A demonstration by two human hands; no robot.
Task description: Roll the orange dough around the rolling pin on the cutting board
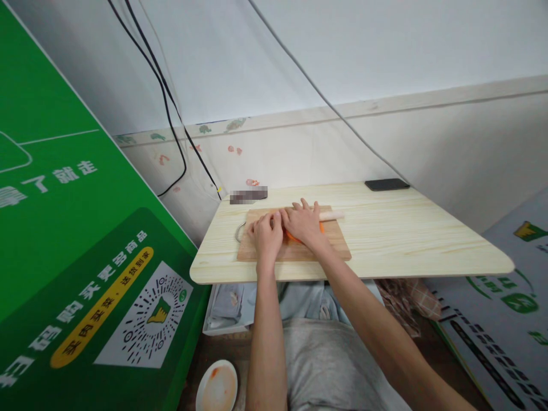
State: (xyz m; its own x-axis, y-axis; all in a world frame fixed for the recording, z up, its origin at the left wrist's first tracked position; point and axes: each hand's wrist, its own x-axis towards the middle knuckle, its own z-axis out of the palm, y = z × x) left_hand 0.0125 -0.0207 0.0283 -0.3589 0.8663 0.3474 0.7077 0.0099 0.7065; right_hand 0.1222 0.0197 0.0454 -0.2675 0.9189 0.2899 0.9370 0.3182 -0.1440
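Note:
A pale wooden rolling pin (333, 216) lies across a wooden cutting board (250, 253), its right end sticking out past my right hand. Both hands rest over it. My left hand (266, 229) is closed, fingers bent over the pin's left part, which is hidden beneath. My right hand (303, 221) lies on top of the pin with its fingers spread and stretched forward. Something flat and orange, like a piece of dough (293, 236), shows under and beside my right hand; most of it is covered.
The board lies on a light wood-grain table (411, 240), its metal handle (240, 231) at left. A black phone (387, 184) and a blurred dark item (248, 196) are at the back. A green panel (77, 240) stands left. Below is a stained white plate (218, 385).

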